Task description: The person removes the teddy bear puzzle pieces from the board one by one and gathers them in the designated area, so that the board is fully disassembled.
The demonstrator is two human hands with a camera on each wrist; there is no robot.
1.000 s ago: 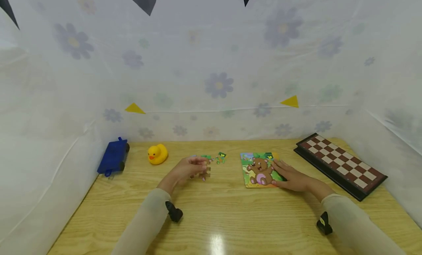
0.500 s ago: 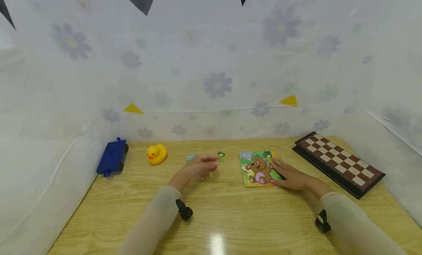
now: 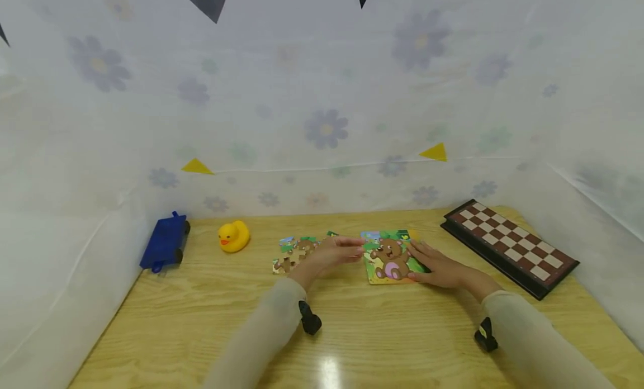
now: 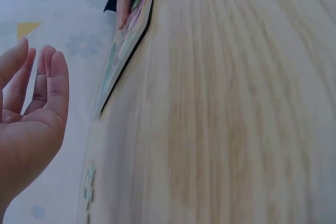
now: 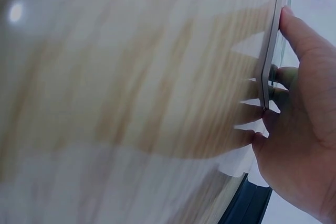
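In the head view, a square bear picture board [image 3: 391, 260] lies on the table. My right hand [image 3: 443, 269] rests on its right side, fingers spread over the surface. The right wrist view shows the right thumb and fingertips touching the edge of the board [image 5: 266, 66]. At the board's left edge hovers my left hand [image 3: 329, 255]. The left wrist view shows that left hand [image 4: 37, 103] with thumb and fingers apart and nothing seen between them. Several loose jigsaw pieces [image 3: 285, 265] with brown and green print lie behind and left of the left hand, which partly hides them.
To the left stand a yellow rubber duck [image 3: 234, 236] and a blue toy cart [image 3: 165, 242]. A folded chessboard [image 3: 508, 246] lies at an angle on the right. White flowered cloth [image 3: 271, 126] walls in the wooden table [image 3: 382, 338].
My left hand has moved right, from over the loose jigsaw pieces to the bear board's left edge, uncovering more pieces. The right hand stays on the board. The head view has shifted slightly.
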